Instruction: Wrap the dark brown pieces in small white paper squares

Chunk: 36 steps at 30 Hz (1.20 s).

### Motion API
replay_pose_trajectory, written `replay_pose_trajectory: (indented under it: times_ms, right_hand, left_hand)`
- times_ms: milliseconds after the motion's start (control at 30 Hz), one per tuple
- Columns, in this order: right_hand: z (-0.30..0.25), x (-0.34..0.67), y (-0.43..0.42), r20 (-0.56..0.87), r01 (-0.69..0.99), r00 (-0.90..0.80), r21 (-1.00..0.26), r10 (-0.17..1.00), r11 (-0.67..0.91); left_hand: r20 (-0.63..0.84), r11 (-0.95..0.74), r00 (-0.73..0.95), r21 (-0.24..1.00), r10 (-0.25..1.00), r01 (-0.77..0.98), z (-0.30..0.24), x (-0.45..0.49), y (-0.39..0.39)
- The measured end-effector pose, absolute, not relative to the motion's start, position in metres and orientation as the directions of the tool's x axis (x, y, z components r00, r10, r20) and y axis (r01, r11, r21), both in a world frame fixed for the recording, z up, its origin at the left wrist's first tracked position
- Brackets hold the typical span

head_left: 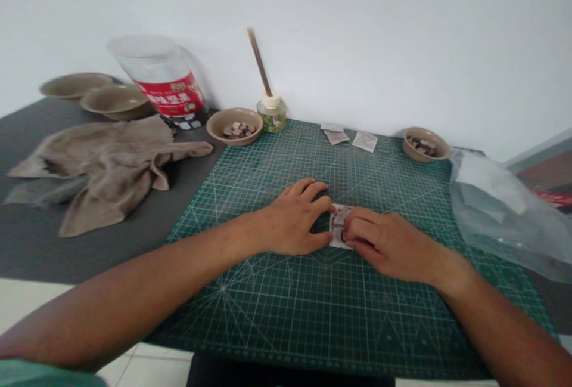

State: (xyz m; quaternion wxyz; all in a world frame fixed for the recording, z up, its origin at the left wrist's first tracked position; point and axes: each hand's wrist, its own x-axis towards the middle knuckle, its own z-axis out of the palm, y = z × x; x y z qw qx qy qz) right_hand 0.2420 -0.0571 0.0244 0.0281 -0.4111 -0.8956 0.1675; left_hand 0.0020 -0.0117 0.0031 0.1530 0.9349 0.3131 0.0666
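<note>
Mid green gridded cutting mat [277, 315]: small white printed paper sachet [338, 225] lies flat. L hand [295, 218] & R hand [385, 245] both pinch it w/ fingertips, one per side, prob. to pin it steady. At mat's far edge: spare white sachets [364, 141]. Tan round bowl [223, 133] w/ brown & pale discs at mat's far-left corner; smaller tan bowl [413, 151] w/ dark pieces at far-right.

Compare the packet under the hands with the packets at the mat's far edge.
The near packet is held by the left hand and right hand at mid-mat; the far packets lie untouched. The near packet shows dark print or contents; the far packets look plain pale. All are small, whitish, on the mat.
</note>
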Motion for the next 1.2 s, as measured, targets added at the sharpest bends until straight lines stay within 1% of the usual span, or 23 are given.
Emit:
replay_pose_trajectory:
  times_ms: [33, 100, 167, 200, 267, 333, 433, 500, 533, 600, 633, 700, 767, 800, 867, 933, 967, 1000, 1033, 1133, 1167, 1200]
  right_hand:
    - [0.024, 0.24, -0.057, -0.066, 0.736, -0.651, -0.299, 0.756, 0.607]
    - [0.024, 0.24, -0.054, -0.016, 0.803, -0.566, -0.237, 0.824, 0.547]
    - [0.025, 0.243, -0.052, -0.021, 0.829, -0.527, -0.235, 0.85, 0.508]
    - [0.025, 0.245, -0.053, -0.045, 0.815, -0.547, -0.26, 0.836, 0.519]
    - [0.025, 0.246, -0.056, -0.09, 0.75, -0.631, -0.323, 0.77, 0.577]
    - [0.024, 0.243, -0.057, -0.081, 0.714, -0.672, -0.335, 0.736, 0.615]
    - [0.023, 0.242, -0.052, -0.006, 0.785, -0.582, -0.264, 0.813, 0.56]
    - [0.024, 0.246, -0.049, -0.002, 0.825, -0.521, -0.257, 0.853, 0.503]
    - [0.025, 0.248, -0.05, -0.022, 0.812, -0.538, -0.282, 0.843, 0.511]
    - [0.026, 0.25, -0.053, -0.079, 0.74, -0.629, -0.368, 0.774, 0.564]
    - [0.026, 0.249, -0.054, -0.097, 0.713, -0.664, -0.383, 0.742, 0.587]
    - [0.025, 0.246, -0.054, -0.057, 0.702, -0.678, -0.345, 0.733, 0.622]
    - [0.024, 0.245, -0.051, -0.024, 0.768, -0.606, -0.28, 0.795, 0.576]
    - [0.025, 0.246, -0.049, -0.016, 0.794, -0.571, -0.266, 0.821, 0.547]
    - [0.027, 0.248, -0.049, -0.054, 0.778, -0.586, -0.313, 0.808, 0.544]
    - [0.028, 0.248, -0.053, -0.108, 0.714, -0.663, -0.39, 0.741, 0.582]
    - [0.028, 0.247, -0.054, -0.118, 0.693, -0.687, -0.405, 0.717, 0.597]
    - [0.027, 0.245, -0.056, -0.108, 0.684, -0.698, -0.393, 0.708, 0.614]
    - [0.027, 0.244, -0.055, -0.096, 0.688, -0.697, -0.368, 0.711, 0.625]
    - [0.025, 0.247, -0.051, -0.035, 0.791, -0.574, -0.285, 0.818, 0.542]
    - [0.026, 0.249, -0.05, -0.028, 0.808, -0.547, -0.279, 0.837, 0.519]
    - [0.026, 0.251, -0.05, -0.047, 0.799, -0.557, -0.302, 0.829, 0.52]
  left_hand:
    - [0.029, -0.757, 0.795, 0.327, 0.606, 0.565, 0.003, 0.002, -0.012]
    - [0.036, -0.754, 0.79, 0.324, 0.613, 0.571, 0.003, 0.002, -0.012]
    - [0.039, -0.751, 0.785, 0.325, 0.618, 0.575, 0.002, 0.002, -0.012]
    - [0.036, -0.751, 0.786, 0.325, 0.618, 0.575, 0.002, 0.002, -0.012]
    - [0.033, -0.754, 0.79, 0.325, 0.612, 0.571, 0.002, 0.002, -0.012]
    - [0.036, -0.76, 0.795, 0.321, 0.606, 0.565, 0.002, 0.002, -0.012]
    - [0.044, -0.761, 0.793, 0.316, 0.608, 0.566, 0.002, 0.002, -0.011]
    - [0.042, -0.756, 0.789, 0.322, 0.613, 0.57, 0.002, 0.002, -0.011]
    - [0.037, -0.753, 0.789, 0.329, 0.614, 0.57, 0.003, 0.002, -0.012]
    - [0.025, -0.749, 0.791, 0.339, 0.612, 0.569, 0.003, 0.002, -0.012]
    - [0.021, -0.749, 0.792, 0.34, 0.61, 0.568, 0.003, 0.002, -0.012]
    - [0.024, -0.75, 0.791, 0.334, 0.612, 0.571, 0.003, 0.002, -0.012]
    - [0.031, -0.751, 0.787, 0.324, 0.617, 0.576, 0.003, 0.002, -0.012]
    - [0.034, -0.75, 0.785, 0.321, 0.619, 0.578, 0.003, 0.002, -0.012]
    - [0.034, -0.75, 0.785, 0.323, 0.619, 0.578, 0.002, 0.002, -0.012]
    - [0.035, -0.754, 0.79, 0.328, 0.612, 0.569, 0.002, 0.002, -0.012]
    - [0.037, -0.756, 0.793, 0.33, 0.608, 0.565, 0.002, 0.002, -0.012]
    - [0.04, -0.759, 0.795, 0.33, 0.606, 0.562, 0.002, 0.002, -0.012]
    - [0.042, -0.76, 0.795, 0.329, 0.605, 0.561, 0.002, 0.002, -0.012]
    - [0.043, -0.754, 0.787, 0.325, 0.615, 0.571, 0.002, 0.002, -0.012]
    - [0.041, -0.752, 0.786, 0.326, 0.617, 0.574, 0.002, 0.002, -0.012]
    - [0.039, -0.75, 0.785, 0.328, 0.618, 0.574, 0.002, 0.002, -0.012]
